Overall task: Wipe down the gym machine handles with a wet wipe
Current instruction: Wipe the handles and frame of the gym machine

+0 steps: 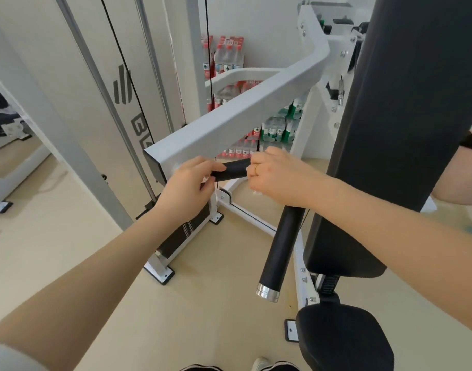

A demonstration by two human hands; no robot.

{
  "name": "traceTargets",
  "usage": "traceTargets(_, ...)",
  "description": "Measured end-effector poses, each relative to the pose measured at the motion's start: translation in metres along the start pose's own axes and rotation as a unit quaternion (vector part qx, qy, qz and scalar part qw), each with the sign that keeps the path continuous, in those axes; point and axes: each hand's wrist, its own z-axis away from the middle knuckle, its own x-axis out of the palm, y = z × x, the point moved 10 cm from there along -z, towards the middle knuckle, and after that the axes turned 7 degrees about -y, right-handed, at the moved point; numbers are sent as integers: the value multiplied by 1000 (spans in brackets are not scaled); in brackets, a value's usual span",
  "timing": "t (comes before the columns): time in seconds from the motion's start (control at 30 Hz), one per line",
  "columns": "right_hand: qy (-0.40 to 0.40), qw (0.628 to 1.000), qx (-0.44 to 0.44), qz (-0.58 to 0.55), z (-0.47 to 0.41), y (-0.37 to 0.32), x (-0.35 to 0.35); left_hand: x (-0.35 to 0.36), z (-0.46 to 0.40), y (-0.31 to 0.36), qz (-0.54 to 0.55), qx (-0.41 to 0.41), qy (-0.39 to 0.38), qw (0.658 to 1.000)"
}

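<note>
A short black horizontal handle (233, 171) sticks out from the end of the white machine arm (229, 121). My left hand (188, 186) is closed around the handle's left end, with a bit of white wipe showing at its fingers. My right hand (277, 175), with a ring on one finger, is closed over the handle's right end; a scrap of white wet wipe (257, 193) peeks out under it. A second, longer black handle (281, 249) with a silver cap hangs down below my right wrist.
The tall black back pad (406, 129) and black seat (344, 341) stand at the right. A weight stack (186, 234) and white frame foot sit on the beige floor below. Packs of water bottles (228, 56) are stacked at the far wall. Cable uprights stand at the left.
</note>
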Motion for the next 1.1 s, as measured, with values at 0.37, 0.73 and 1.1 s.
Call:
traceTargets(0.37,-17,987,-74,143,-26,-30,-5,10,-18,-24,-45,28,-41,998)
traceTargets(0.73,-31,945,287,-151,71,-9,3,13,-7,-13,-56,54,4,997)
traceTargets(1.1,-60,863,196,-461,105,-103,12,58,38,59,34,233,-69,969)
